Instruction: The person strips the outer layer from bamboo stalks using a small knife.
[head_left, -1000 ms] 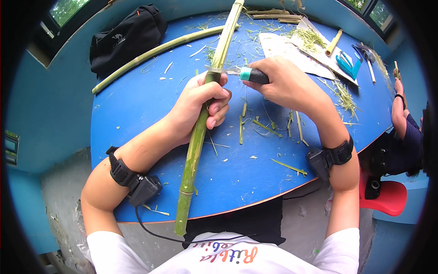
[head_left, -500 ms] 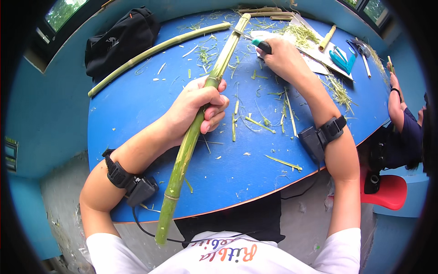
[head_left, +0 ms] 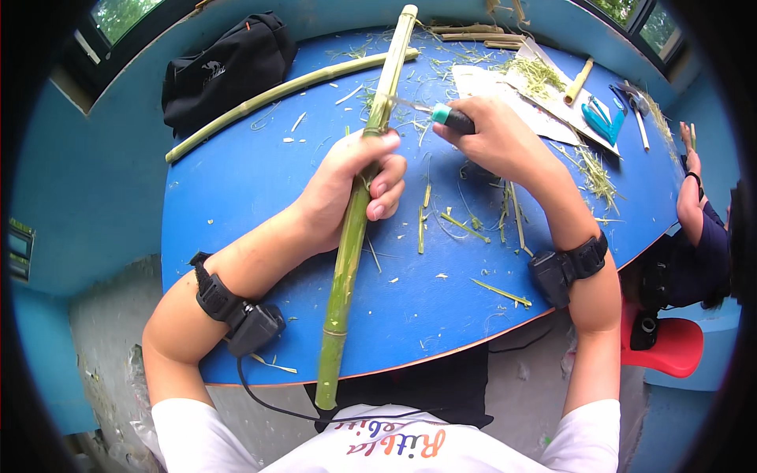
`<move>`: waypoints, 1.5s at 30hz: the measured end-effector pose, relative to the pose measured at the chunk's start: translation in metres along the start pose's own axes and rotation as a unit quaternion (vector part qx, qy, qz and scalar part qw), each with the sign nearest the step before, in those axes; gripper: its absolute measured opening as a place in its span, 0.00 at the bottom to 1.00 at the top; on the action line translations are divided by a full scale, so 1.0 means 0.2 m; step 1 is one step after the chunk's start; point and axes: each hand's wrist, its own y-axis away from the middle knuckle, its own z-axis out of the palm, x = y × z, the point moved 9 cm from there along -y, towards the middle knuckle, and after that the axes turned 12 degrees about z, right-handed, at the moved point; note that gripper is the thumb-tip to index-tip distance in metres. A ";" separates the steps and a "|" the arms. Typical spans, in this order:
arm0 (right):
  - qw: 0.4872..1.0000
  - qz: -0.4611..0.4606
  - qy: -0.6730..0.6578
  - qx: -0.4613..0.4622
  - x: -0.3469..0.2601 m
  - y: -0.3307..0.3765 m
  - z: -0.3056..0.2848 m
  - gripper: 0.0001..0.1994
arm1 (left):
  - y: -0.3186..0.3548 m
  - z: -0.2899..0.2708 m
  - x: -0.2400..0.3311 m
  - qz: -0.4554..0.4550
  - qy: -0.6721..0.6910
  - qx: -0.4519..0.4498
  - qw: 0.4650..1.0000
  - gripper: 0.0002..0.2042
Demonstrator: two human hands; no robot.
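Note:
My left hand [head_left: 347, 181] is wrapped round a long green bamboo stalk [head_left: 341, 276] near its middle. The stalk's far half is pale and scraped, while its near end hangs past the table edge above my lap. In my right hand [head_left: 501, 138] is a knife [head_left: 453, 118] with a black and teal handle. Its thin blade points left and meets the pale part of the stalk, just beyond my left hand. Whether the edge bites into the surface cannot be made out. Green shavings [head_left: 465, 226] lie about on the blue table [head_left: 426, 307] beneath.
Another bamboo stalk [head_left: 276, 94] lies at the far left beside a black bag [head_left: 229, 71]. Farther right are paper sheets with a shavings heap [head_left: 540, 77], a short bamboo piece [head_left: 579, 81] and a teal tool [head_left: 603, 122]. A person [head_left: 694, 236] is by the red stool [head_left: 670, 347].
The knife has slid down the stalk from near its far tip toward my left hand. The stalk has turned more upright, its near end shifting right. The head view has moved slightly.

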 end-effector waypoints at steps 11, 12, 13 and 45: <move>0.999 -0.018 -0.014 0.022 -0.03 0.01 -0.07 0.16 | -0.03 -0.06 0.02 0.059 0.058 0.077 0.994 0.14; 0.999 -0.021 -0.017 0.029 -0.03 0.02 -0.08 0.16 | -0.03 -0.08 0.03 0.069 0.008 0.099 0.993 0.16; 0.997 -0.049 -0.015 0.053 -0.04 0.01 -0.09 0.17 | -0.04 -0.08 0.03 0.067 -0.012 0.080 0.995 0.18; 0.996 -0.043 0.025 -0.070 -0.21 0.00 0.08 0.15 | 0.14 -0.21 0.01 0.086 -0.003 0.139 0.987 0.15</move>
